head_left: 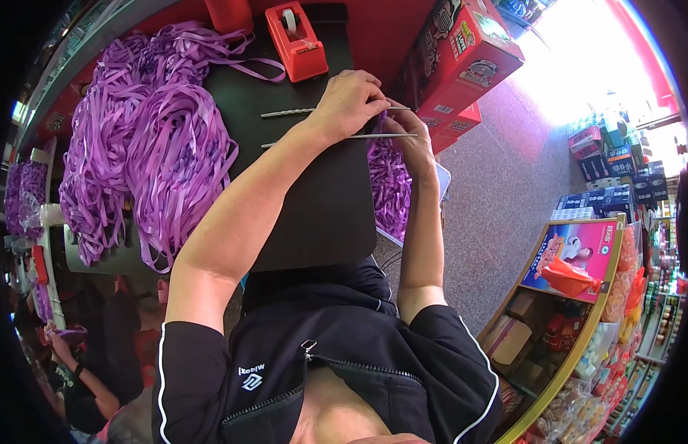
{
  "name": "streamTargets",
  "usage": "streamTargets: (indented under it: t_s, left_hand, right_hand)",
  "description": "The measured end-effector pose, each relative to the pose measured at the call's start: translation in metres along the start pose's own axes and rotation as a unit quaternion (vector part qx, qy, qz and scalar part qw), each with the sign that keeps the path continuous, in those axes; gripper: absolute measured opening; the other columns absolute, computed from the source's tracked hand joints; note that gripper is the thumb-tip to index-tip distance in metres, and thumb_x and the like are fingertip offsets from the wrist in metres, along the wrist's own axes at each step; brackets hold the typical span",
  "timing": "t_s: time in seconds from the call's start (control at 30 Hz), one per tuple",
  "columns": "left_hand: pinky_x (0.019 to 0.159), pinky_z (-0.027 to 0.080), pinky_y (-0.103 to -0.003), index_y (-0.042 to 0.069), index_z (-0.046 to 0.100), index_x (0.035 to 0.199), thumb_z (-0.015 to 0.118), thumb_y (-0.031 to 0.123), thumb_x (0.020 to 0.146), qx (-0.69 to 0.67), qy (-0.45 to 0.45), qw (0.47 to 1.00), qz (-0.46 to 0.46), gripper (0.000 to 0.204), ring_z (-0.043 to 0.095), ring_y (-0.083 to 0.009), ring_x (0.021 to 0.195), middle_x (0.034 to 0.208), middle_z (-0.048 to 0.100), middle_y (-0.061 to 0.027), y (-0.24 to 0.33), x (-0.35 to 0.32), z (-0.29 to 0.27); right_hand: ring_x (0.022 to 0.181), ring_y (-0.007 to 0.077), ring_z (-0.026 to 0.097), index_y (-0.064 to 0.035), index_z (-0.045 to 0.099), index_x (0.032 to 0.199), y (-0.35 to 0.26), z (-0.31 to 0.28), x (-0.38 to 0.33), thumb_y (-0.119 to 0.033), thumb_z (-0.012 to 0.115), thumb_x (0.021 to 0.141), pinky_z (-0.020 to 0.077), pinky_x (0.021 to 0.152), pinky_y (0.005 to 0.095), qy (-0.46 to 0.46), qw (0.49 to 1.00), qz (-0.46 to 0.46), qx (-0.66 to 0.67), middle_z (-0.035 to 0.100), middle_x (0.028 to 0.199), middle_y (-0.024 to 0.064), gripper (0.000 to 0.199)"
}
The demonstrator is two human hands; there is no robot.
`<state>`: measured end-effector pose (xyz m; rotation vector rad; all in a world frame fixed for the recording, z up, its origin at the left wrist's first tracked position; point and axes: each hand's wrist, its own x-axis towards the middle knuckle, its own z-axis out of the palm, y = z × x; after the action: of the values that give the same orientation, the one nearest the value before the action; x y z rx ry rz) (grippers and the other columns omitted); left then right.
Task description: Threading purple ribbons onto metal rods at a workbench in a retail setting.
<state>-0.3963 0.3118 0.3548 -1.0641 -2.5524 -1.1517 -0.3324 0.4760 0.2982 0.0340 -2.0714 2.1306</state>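
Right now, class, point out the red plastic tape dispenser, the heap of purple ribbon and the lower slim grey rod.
Red plastic tape dispenser [299,55]: head view, middle of its body.
Heap of purple ribbon [177,140]: head view, looped strands.
Lower slim grey rod [381,136]: head view, right-hand stretch.

Both hands [348,103] sit close together by two thin rods [288,112] — purple ribbons [181,140] heaped to their left.

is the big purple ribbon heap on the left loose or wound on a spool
Loose: the purple ribbon lies in a heap of tangled loops, and one strand curls out toward the red tape dispenser.
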Motion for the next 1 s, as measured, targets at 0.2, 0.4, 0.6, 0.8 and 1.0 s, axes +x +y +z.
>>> streamTargets:
  t_s: [0.2, 0.4, 0.6, 0.8, 1.0]
  left_hand:
    - [0.094, 0.04, -0.039, 0.004, 0.071, 0.086, 0.065, 0.022, 0.081, 0.003, 0.019, 1.0, 0.006, 0.02, 0.052, -0.0308, 0.111, 0.114, 0.061, -0.0126, 0.001, -0.001, 0.003]
    - [0.093, 0.041, -0.038, 0.004, 0.071, 0.087, 0.065, 0.023, 0.081, 0.003, 0.014, 1.0, 0.01, 0.021, 0.053, -0.0301, 0.109, 0.113, 0.062, -0.0126, 0.001, 0.0, 0.004]
    - [0.09, 0.043, -0.036, 0.002, 0.07, 0.09, 0.065, 0.023, 0.082, 0.01, 0.011, 1.0, 0.005, 0.023, 0.055, -0.0301, 0.108, 0.113, 0.062, -0.0126, 0.0, -0.003, 0.0]
    - [0.091, 0.043, -0.036, 0.002, 0.07, 0.09, 0.065, 0.022, 0.083, -0.001, -0.005, 1.0, -0.006, 0.022, 0.055, -0.0285, 0.108, 0.114, 0.062, -0.012, 0.002, 0.0, 0.003]
    - [0.094, 0.041, -0.036, 0.002, 0.07, 0.09, 0.065, 0.022, 0.083, 0.01, -0.004, 1.0, -0.007, 0.022, 0.054, -0.0281, 0.11, 0.116, 0.062, -0.0114, 0.005, 0.001, 0.003]
  right_hand:
    - [0.08, 0.0059, 0.054, 0.0005, 0.065, 0.108, 0.01, -0.008, 0.008, -0.009, 0.063, 0.088, 0.0442, 0.072, 0.0218, -0.028, 0.999, 0.004, -0.045, 0.064, 0.09, 0.0007, 0.023]
    - [0.076, 0.0072, 0.056, 0.0015, 0.067, 0.101, 0.042, -0.017, 0.008, -0.009, 0.065, 0.085, 0.0463, 0.068, 0.0245, -0.016, 0.992, -0.019, -0.122, 0.066, 0.084, 0.0038, 0.019]
    - [0.066, 0.013, 0.061, -0.0003, 0.067, 0.099, 0.067, -0.009, 0.0, -0.017, 0.065, 0.082, 0.0481, 0.063, 0.0279, -0.013, 0.976, -0.011, -0.218, 0.065, 0.074, 0.0098, 0.024]
    - [0.074, 0.0223, 0.067, -0.0056, 0.07, 0.097, 0.095, -0.014, -0.004, -0.021, 0.066, 0.081, 0.0503, 0.068, 0.0339, 0.04, 0.945, 0.017, -0.325, 0.069, 0.084, 0.0144, 0.023]
    - [0.078, 0.0202, 0.068, -0.0085, 0.071, 0.1, 0.157, -0.027, -0.014, -0.02, 0.067, 0.082, 0.0504, 0.071, 0.0309, 0.092, 0.956, 0.102, -0.259, 0.07, 0.086, 0.012, 0.022]
